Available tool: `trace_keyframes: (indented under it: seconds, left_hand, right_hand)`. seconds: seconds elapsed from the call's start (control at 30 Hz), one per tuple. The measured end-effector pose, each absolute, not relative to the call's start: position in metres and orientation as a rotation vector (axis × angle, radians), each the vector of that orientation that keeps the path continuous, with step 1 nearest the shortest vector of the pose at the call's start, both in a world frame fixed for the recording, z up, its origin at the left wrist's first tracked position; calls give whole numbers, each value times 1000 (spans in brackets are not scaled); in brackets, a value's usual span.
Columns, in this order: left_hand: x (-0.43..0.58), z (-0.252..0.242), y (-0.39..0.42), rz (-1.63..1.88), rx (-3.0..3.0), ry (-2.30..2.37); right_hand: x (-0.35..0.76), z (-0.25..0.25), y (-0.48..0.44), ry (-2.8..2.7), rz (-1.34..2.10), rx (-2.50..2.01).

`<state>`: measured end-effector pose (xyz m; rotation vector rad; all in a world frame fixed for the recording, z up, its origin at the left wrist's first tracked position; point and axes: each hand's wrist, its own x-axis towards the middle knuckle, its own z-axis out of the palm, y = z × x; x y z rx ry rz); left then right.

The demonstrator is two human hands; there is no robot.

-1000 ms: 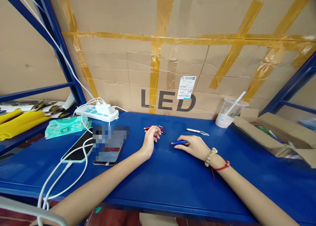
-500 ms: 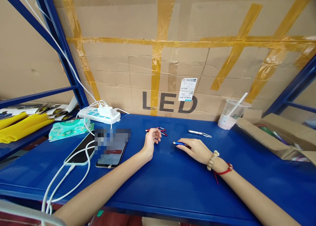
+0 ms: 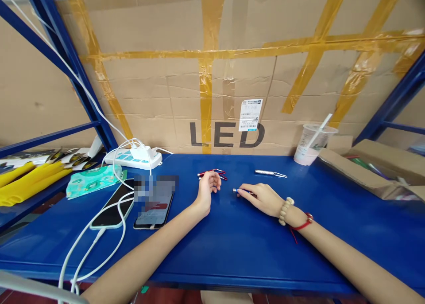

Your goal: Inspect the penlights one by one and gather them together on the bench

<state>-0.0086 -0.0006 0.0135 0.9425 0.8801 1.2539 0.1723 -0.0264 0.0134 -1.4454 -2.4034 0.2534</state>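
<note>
1. Gripping, in the head view, a blue pen-like item between the thumb and fingers of the right hand, low over a blue tabletop. Pointing its silvery end leftward, toward the other hand, and covering most of the barrel with the fingers. Wearing a beaded bracelet and a red cord around this wrist.

2. Resting the left hand near the middle of the tabletop, on its outer edge, with loosely curled fingers and a relaxed, unclosed palm turned rightward. Overlapping in sight a small group of red pen-like items just behind; cannot tell from this angle about contact with them.

3. Showing a silver pen-like item behind the right hand, apart from it, with a thin loop at its right end.

4. Showing at the left a pale-edged phone with a dark screen, a second phone just beside it, partly pixelated, and white cables near a white power strip and a turquoise packet.

5. Showing at the right a clear plastic cup with a white straw and some pink drink inside, just beside an open cardboard box.

6. Showing at the back a large cardboard panel, crossed by yellow-brown tape and marked "LED", with a white label stuck partly over the D.
</note>
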Motion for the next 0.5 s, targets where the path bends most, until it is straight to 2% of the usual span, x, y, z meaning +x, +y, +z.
trace_keyframes:
  seconds: [0.3,0.5]
  left_hand:
    - [-6,13,-3,1231,953,862]
    - [-7,12,-1,1243,916,860]
  right_hand:
    - [169,10,-26,-2398,205,-1554]
    - [170,12,-33,-2286,121,-1321]
